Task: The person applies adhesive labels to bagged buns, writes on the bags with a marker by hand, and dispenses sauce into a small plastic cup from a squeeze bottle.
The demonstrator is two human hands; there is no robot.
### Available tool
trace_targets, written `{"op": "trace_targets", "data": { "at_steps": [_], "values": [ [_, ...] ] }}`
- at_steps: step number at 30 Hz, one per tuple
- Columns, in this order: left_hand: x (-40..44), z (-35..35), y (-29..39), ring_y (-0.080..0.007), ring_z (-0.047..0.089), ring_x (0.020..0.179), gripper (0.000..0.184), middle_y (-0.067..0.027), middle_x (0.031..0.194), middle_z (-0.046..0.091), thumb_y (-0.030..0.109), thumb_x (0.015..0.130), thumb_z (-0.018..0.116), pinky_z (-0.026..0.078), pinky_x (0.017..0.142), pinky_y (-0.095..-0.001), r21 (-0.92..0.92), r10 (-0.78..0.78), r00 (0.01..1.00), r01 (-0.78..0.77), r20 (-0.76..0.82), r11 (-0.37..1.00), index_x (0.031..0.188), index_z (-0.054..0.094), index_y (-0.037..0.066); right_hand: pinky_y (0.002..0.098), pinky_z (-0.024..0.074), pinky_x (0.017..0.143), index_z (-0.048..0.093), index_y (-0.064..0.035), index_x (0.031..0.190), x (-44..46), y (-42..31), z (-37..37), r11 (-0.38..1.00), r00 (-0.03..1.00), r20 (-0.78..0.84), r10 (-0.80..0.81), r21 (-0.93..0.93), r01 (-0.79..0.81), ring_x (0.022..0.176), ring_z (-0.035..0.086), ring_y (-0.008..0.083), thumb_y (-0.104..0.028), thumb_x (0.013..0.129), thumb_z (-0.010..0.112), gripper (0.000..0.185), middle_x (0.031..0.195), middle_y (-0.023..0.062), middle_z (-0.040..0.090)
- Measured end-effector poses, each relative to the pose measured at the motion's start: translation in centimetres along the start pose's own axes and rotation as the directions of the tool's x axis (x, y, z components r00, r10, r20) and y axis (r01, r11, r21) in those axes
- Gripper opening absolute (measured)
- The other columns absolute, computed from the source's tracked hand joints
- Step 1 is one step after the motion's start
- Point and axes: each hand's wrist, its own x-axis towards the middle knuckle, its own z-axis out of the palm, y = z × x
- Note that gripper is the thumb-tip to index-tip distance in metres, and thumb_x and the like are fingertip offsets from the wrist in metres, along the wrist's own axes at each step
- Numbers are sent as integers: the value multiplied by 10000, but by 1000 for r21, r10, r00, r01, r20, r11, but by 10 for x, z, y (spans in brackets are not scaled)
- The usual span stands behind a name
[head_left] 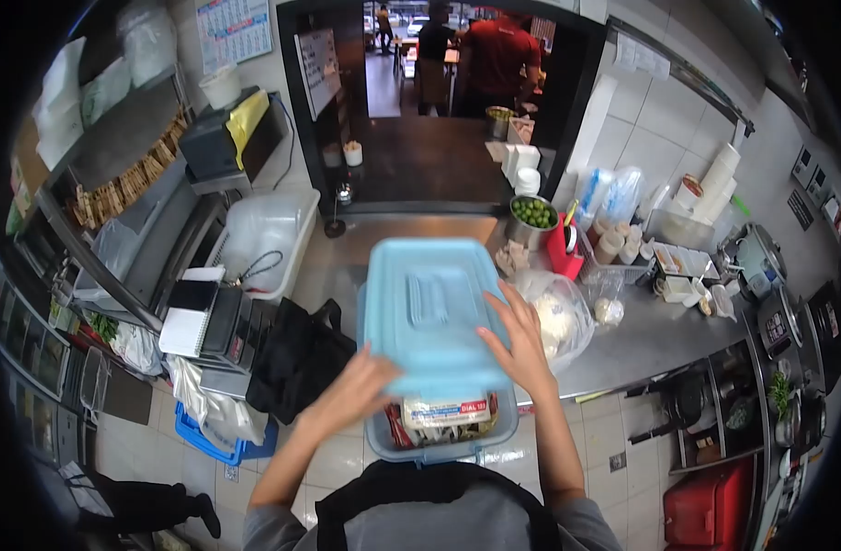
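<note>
While the pale blue lid is steadied from both sides, the fingers of the right hand are spread, with the thumb set apart and laid on the lid's top near its right edge. The left hand is blurred; its fingers are seen bent at the lid's near left corner, but whether the rim is pinched or only touched cannot be told. Both forearms are stretched forward from grey sleeves, the left one slanted inward and the right one held more nearly straight ahead, leaned slightly to the left.

The lid is held top side up over a translucent blue bin, in front of the person's body. Its long axis is pointed away from the person, and the raised oblong at its middle is aligned the same way. The near end of the bin is left uncovered, and packets with printed labels are shown inside. Whether the lid is rested on the bin's rim cannot be made out.

To the right, a clear plastic bag with whitish contents is placed on the steel counter, near the right hand. A black bag is seen to the left.
</note>
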Motion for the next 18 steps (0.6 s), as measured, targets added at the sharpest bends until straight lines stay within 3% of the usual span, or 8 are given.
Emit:
{"op": "trace_targets", "data": {
  "at_steps": [1, 3, 7, 10, 13, 16, 17, 18],
  "values": [
    [-15, 9, 9, -259, 531, 1076, 480, -90, 1058, 538, 113, 716, 743, 278, 1095, -533, -33, 54, 999, -54, 7, 998, 1149, 541, 61, 558, 246, 1073, 477, -48, 1312, -5, 6, -1, 998, 999, 6, 32, 51, -32, 1288, 398, 393, -261, 858, 640, 527, 1408, 208, 401],
    [-37, 16, 41, -247, 527, 1081, 517, -71, 1042, 531, 116, 703, 747, 279, 1099, -519, -99, 26, 991, -13, 129, 995, 1171, 530, 81, 511, 273, 1079, 473, 3, 1304, -18, 23, 2, 983, 994, 35, 99, 151, -104, 1299, 381, 400, -205, 860, 631, 515, 1394, 242, 405],
    [-78, 39, 73, -218, 551, 1060, 494, -46, 1059, 554, 115, 693, 757, 290, 1091, -512, -46, -87, 989, 93, 122, 995, 1157, 588, 107, 427, 278, 1099, 448, 55, 1311, -37, 45, 22, 996, 987, 157, 42, 71, -54, 1339, 329, 394, -77, 879, 552, 464, 1405, 246, 392],
    [-91, 35, 88, -212, 564, 1051, 460, -41, 1049, 573, 116, 695, 763, 302, 1080, -512, -113, -253, 966, 257, 54, 960, 1133, 620, 119, 442, 278, 1101, 446, 74, 1300, -36, 32, 45, 995, 990, 127, -55, 85, 45, 1337, 327, 402, 18, 857, 499, 450, 1382, 247, 417],
    [-85, 43, 88, -217, 573, 1037, 425, -52, 1027, 584, 123, 708, 768, 298, 1077, -518, -203, -306, 950, 287, -67, 936, 1109, 631, 116, 446, 282, 1100, 463, 40, 1303, -14, 38, 59, 994, 988, 118, -104, 42, 100, 1334, 329, 404, 33, 850, 490, 454, 1377, 242, 423],
    [-78, 55, 79, -234, 589, 998, 355, -64, 1017, 597, 117, 706, 779, 309, 1056, -512, -204, -334, 924, 296, -186, 933, 1035, 646, 105, 434, 253, 1115, 452, -12, 1335, 0, 65, 59, 969, 986, 137, -94, 241, 59, 1341, 326, 391, -5, 879, 479, 457, 1392, 243, 405],
    [-77, 60, 75, -239, 592, 988, 350, -64, 1011, 599, 117, 701, 783, 312, 1052, -509, -212, -326, 920, 281, -219, 936, 1022, 646, 100, 429, 236, 1121, 419, -32, 1363, -3, 71, 62, 954, 989, 150, 4, 295, -48, 1353, 304, 388, -24, 890, 476, 477, 1413, 241, 377],
    [-82, 71, 79, -268, 536, 1094, 342, -109, 1132, 554, 61, 712, 755, 302, 1052, -482, -224, -355, 896, 301, -267, 927, 1030, 632, 80, 423, 219, 1128, 385, -52, 1391, -9, 74, 66, 927, 982, 161, 101, 342, -152, 1366, 282, 385, -42, 900, 473, 499, 1434, 239, 349]
  ]
}}
